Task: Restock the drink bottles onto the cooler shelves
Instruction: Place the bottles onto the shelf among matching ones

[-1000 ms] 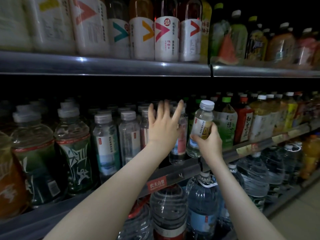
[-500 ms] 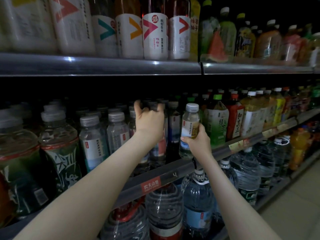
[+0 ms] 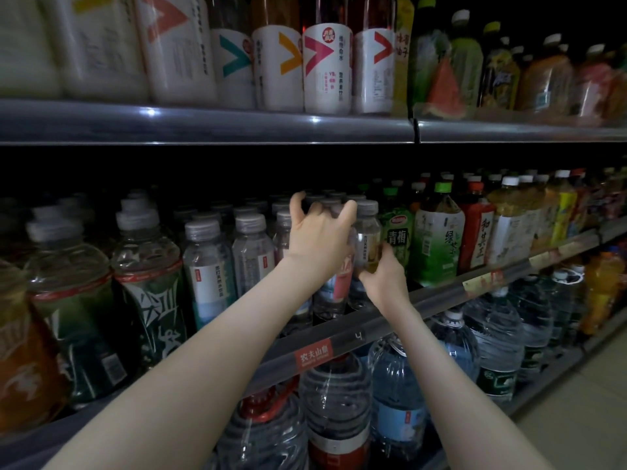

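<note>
our right hand (image 3: 383,278) grips a small clear plastic bottle with a pale yellow label and grey cap (image 3: 368,232), upright at the front of the grey metal middle shelf (image 3: 441,297), just beside a green plum tea bottle (image 3: 397,239). our left hand (image 3: 319,242) covers the neighbouring clear plastic bottle with a pink label (image 3: 339,283), fingers (image 3: 349,210) curled over its top and the caps behind. large clear water jugs (image 3: 397,401) stand on the shelf below.
</note>
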Demonstrator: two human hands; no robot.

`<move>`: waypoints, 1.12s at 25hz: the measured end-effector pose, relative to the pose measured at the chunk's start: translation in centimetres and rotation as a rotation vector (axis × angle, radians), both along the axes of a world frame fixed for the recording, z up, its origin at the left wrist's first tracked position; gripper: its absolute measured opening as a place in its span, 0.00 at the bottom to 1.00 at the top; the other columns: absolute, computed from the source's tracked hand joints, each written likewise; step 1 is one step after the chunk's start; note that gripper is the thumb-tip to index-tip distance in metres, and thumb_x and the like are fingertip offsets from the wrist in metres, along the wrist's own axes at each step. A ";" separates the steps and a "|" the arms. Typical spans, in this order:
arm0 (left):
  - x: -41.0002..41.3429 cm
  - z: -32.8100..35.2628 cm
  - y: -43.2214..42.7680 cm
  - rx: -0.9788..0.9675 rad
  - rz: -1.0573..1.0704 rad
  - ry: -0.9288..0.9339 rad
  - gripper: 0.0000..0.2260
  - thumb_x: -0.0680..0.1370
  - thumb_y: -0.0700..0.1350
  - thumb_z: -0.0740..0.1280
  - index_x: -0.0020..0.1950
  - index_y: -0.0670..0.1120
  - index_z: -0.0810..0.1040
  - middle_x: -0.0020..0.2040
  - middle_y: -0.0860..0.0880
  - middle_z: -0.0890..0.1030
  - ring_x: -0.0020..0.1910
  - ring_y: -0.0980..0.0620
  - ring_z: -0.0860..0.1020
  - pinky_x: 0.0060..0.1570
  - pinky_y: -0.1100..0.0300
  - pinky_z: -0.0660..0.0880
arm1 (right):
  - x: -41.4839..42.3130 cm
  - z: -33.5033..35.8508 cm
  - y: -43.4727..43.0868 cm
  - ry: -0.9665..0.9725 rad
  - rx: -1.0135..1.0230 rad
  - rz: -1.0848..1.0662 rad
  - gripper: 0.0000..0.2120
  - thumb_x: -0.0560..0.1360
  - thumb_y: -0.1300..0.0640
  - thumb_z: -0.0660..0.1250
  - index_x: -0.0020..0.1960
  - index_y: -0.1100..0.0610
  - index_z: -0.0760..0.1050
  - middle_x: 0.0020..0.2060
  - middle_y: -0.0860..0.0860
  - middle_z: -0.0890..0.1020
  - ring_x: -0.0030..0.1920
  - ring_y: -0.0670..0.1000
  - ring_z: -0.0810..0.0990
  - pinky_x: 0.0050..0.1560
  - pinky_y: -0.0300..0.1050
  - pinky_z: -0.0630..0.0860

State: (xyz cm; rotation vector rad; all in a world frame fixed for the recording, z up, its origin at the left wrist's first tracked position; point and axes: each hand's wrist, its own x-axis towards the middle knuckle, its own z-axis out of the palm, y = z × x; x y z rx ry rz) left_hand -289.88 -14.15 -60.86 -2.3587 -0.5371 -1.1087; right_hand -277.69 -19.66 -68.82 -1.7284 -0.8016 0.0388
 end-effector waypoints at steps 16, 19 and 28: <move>1.8 3.9 0.1 -0.405 0.087 0.291 0.19 0.75 0.52 0.65 0.66 0.52 0.71 0.55 0.44 0.79 0.57 0.41 0.76 0.69 0.44 0.57 | 0.3 3.0 -6.9 -0.061 0.230 -0.063 0.24 0.72 0.56 0.73 0.65 0.52 0.69 0.51 0.46 0.80 0.50 0.48 0.79 0.45 0.40 0.73; 2.2 3.4 0.3 -0.331 0.139 0.311 0.21 0.77 0.52 0.62 0.70 0.52 0.67 0.51 0.46 0.81 0.56 0.42 0.77 0.67 0.31 0.40 | 0.2 2.6 -7.2 -0.082 0.203 -0.080 0.20 0.72 0.56 0.73 0.60 0.50 0.69 0.48 0.45 0.80 0.48 0.48 0.79 0.45 0.42 0.73; -3.6 -0.2 -0.4 -0.026 0.336 0.032 0.30 0.72 0.49 0.69 0.72 0.45 0.65 0.68 0.37 0.68 0.71 0.38 0.62 0.66 0.29 0.46 | -2.3 2.0 -7.1 -0.062 0.177 -0.020 0.21 0.70 0.56 0.75 0.57 0.47 0.69 0.42 0.36 0.77 0.43 0.37 0.77 0.41 0.32 0.71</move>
